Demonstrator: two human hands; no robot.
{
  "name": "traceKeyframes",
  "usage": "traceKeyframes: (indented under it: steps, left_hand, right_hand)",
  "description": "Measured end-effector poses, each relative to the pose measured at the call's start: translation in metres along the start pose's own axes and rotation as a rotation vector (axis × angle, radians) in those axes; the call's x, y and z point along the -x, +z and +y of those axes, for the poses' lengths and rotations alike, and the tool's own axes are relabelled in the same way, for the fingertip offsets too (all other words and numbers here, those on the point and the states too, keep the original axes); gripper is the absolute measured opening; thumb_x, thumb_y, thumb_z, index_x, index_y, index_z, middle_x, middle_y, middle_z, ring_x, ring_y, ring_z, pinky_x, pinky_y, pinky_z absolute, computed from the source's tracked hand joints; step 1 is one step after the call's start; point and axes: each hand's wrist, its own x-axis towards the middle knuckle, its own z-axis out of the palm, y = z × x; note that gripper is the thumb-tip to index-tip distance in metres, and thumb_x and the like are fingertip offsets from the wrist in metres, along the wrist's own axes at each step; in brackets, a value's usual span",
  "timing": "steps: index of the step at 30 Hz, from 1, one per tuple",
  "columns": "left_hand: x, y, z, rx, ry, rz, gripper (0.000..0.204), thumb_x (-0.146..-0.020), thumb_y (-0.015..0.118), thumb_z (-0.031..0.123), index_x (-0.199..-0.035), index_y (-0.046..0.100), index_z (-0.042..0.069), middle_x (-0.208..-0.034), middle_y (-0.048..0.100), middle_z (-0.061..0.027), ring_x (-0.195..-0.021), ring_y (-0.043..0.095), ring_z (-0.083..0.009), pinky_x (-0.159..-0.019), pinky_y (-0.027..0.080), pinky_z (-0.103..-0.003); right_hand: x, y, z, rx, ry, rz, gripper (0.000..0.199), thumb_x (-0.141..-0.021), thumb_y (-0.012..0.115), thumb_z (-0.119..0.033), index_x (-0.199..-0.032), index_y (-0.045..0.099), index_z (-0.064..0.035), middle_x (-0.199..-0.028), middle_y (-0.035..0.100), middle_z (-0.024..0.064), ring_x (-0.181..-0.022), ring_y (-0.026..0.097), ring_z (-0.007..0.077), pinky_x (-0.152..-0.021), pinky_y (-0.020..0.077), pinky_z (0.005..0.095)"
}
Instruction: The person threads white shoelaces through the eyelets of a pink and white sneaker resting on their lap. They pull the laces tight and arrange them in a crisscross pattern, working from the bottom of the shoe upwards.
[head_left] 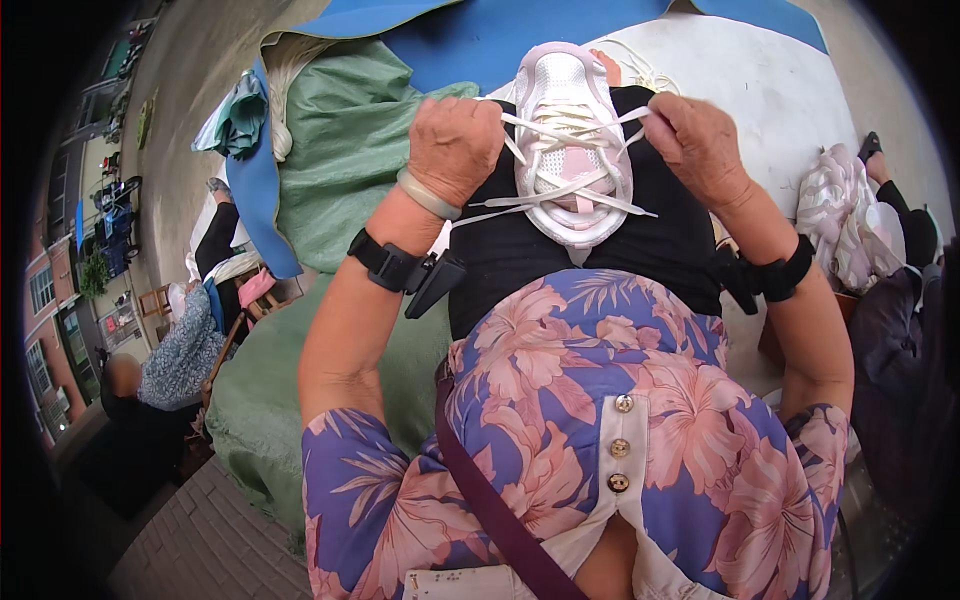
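On my lap rests a white and pink sneaker, its toe pointing away from me and its heel opening nearest my body. A white shoelace crosses its upper part, and its two lengths run out to either side. My left hand, closed in a fist, grips the lace at the left of the shoe. At the right, my right hand pinches the other length between thumb and fingers. Both lengths look taut. Two loose lace ends lie across the shoe near its opening.
A green woven sack lies to the left over a blue sheet. More white laces lie on the white surface beyond the shoe. At right stands a bag of pale shoes. Another person sits at far left.
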Motion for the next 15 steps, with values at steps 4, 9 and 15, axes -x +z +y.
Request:
traceKeyframes:
  steps: [4, 9, 15]
  left_hand:
    - [0.009, 0.001, 0.0, 0.376, -0.294, -0.108, 0.022, -0.081, 0.063, 0.021, -0.069, 0.056, 0.005, -0.058, 0.054, -0.0055, -0.049, 0.054, -0.0159, -0.045, 0.039, -0.03]
    - [0.028, 0.001, 0.013, 1.172, -0.954, -0.42, 0.028, -0.085, 0.066, 0.026, -0.067, 0.059, 0.005, -0.061, 0.056, 0.0016, -0.046, 0.047, -0.0047, -0.042, 0.036, -0.021]
    - [0.029, 0.014, 0.036, 1.2, -0.922, -0.233, 0.022, -0.086, 0.062, 0.02, -0.072, 0.054, 0.007, -0.063, 0.056, -0.0004, -0.045, 0.045, -0.003, -0.041, 0.036, -0.018]
  right_hand:
    - [0.017, 0.006, -0.004, -0.61, 0.592, -0.214, 0.032, -0.083, 0.062, -0.035, -0.074, 0.062, -0.0037, -0.061, 0.058, 0.0062, -0.05, 0.052, 0.0146, -0.049, 0.0416, 0.0247]
    - [0.022, 0.011, -0.018, -0.855, 0.725, -0.346, 0.042, -0.084, 0.061, -0.042, -0.075, 0.061, -0.0015, -0.062, 0.055, 0.0026, -0.055, 0.049, 0.0075, -0.049, 0.0398, 0.0212]
    - [0.032, 0.042, -0.011, -0.757, 0.537, -0.15, 0.03, -0.088, 0.058, -0.027, -0.071, 0.056, -0.0025, -0.062, 0.053, 0.0014, -0.057, 0.049, 0.008, -0.05, 0.0408, 0.023]
